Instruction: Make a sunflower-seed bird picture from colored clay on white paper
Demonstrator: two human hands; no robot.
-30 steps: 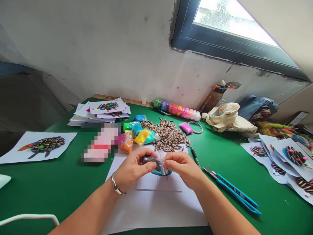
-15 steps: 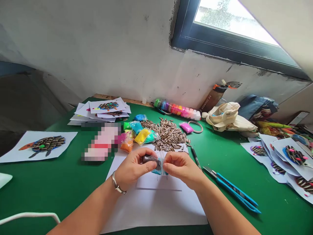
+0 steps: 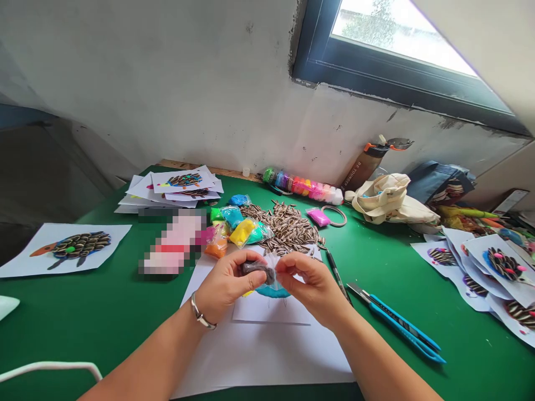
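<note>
1. Dark grey modelling clay (image 3: 256,269) is pinched between 2 hands, in the head view, above a blue clay shape (image 3: 271,292) drawn out on white paper (image 3: 267,356). A translucent plastic bag (image 3: 279,266) seems to sit behind it, though the view is too unclear to be sure.
2. Left hand (image 3: 228,287), wearing a silver bangle (image 3: 199,313), is curled with its thumb and fingers pinching the clay's left end.
3. Right hand (image 3: 310,288) is curled too, its fingertips (image 3: 279,268) pinching the clay's right end. The 2 hands are close together but not touching.
4. Just beyond the hands lies a heap of striped sunflower seeds (image 3: 288,228), beside small bags of coloured clay (image 3: 242,234). A black pen (image 3: 336,275) lies near the right hand, with blue-handled snips (image 3: 401,328) further right.
5. All of this rests on a green table (image 3: 480,362). A blurred patch (image 3: 173,245) hides whatever lies left of the bags. Seed-art pictures lie at the left (image 3: 79,248) and right (image 3: 501,273), and a row of clay tubs (image 3: 303,185), a water bottle (image 3: 363,166) and a canvas bag (image 3: 390,200) stand along the wall.
</note>
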